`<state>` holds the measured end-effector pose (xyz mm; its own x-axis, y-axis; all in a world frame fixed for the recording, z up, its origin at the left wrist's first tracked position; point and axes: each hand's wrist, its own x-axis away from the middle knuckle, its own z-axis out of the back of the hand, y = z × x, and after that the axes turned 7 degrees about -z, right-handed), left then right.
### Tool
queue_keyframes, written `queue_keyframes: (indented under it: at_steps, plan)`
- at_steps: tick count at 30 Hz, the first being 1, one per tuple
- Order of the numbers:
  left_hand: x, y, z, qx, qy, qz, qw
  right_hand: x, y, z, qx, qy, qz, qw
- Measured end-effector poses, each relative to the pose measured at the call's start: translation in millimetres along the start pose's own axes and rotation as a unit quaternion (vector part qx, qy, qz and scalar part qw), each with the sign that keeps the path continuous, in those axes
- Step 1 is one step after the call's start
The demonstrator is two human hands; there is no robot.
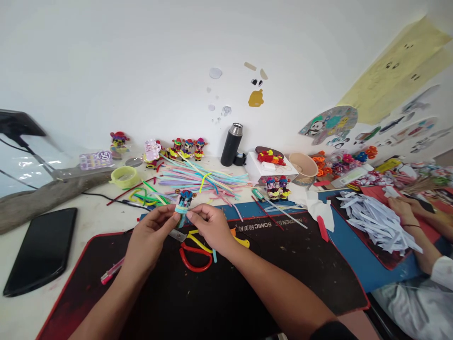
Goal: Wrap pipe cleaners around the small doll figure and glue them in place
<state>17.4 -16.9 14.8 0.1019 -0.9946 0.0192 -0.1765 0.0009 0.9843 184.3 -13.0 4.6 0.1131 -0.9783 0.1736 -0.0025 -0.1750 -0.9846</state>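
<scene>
Against a plain white wall [141, 71], a white tabletop [83, 222] is carrying a black, red-edged mat [226, 302]. Above the mat, the left hand [148, 231] and right hand [212, 229] are both grasping a small, fuzzy, blue-and-black figurine [184, 202] between thumbs and fingers, probably steadying it from either side. The figurine is standing nearly upright, displaying a blue-topped head and a pale-blue band. Pastel fuzzy craft stems [208, 177] are lying behind, presumably for easy reach; red-handled metal scissors [196, 269] are resting below.
</scene>
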Motion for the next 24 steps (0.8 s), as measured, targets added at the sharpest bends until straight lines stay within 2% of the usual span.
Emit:
queue_keyframes:
  at_steps: [7, 17, 24]
  plan:
    - [-4, -4, 1.1, 0.081, 0.019, 0.061, 0.995, 0, 1, -3, -0.030, -0.007, -0.012, 0.999]
    - [-5, -2, 0.7, 0.161, 0.038, 0.091, 0.982, 6, -1, 5, -0.037, -0.011, -0.025, 0.999]
    - [-6, -1, 0.4, 0.209, 0.026, 0.133, 0.968, 4, -1, 7, -0.083, -0.025, -0.048, 0.995]
